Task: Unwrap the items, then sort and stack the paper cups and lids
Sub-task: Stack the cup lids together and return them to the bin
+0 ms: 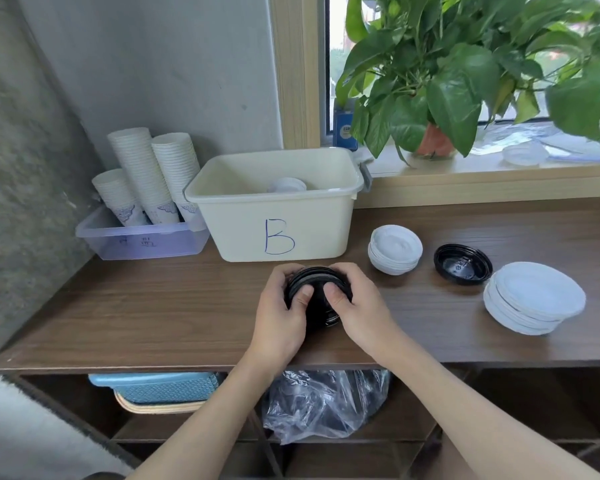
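Observation:
A stack of black lids (317, 284) sits near the front middle of the wooden counter, held from both sides. My left hand (283, 311) grips its left edge and my right hand (357, 306) its right edge, thumbs pressing on top. One single black lid (462, 264) lies to the right. A small stack of white lids (395, 249) and a larger stack of white lids (534, 297) rest further right. Stacked paper cups (153, 174) stand in a clear tray (142, 242) at the back left.
A cream bin marked B (274, 220) stands behind my hands with a white lid inside. A potted plant (437, 140) sits on the windowsill. Under the counter (153, 306) hang a crumpled plastic bag (323, 407) and a blue basket (156, 388).

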The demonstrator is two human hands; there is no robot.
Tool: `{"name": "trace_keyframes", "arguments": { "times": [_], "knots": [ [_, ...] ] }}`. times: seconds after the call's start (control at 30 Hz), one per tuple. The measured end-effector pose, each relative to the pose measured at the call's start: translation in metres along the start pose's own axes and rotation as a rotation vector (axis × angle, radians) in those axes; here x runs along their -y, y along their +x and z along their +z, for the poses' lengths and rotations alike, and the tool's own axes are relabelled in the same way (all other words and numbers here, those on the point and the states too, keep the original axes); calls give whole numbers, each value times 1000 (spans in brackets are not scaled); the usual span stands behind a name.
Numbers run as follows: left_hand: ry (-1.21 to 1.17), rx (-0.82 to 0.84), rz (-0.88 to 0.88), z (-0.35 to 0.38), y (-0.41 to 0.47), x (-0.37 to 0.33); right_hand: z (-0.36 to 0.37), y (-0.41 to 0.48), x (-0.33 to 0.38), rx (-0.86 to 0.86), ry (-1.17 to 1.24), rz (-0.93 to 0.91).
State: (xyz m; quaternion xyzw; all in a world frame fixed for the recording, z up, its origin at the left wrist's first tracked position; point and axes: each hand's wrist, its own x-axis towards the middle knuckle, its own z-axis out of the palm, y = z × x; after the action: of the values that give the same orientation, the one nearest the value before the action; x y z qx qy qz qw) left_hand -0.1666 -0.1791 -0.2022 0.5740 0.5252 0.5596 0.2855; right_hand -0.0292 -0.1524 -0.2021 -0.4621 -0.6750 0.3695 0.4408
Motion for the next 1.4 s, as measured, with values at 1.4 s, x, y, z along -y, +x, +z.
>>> {"name": "trace_keyframes", "arguments": {
  "times": [1.4],
  "knots": [
    [119, -52, 55, 9, -6, -8, 5, -1, 5, -99, -82, -77]
  ]
}}
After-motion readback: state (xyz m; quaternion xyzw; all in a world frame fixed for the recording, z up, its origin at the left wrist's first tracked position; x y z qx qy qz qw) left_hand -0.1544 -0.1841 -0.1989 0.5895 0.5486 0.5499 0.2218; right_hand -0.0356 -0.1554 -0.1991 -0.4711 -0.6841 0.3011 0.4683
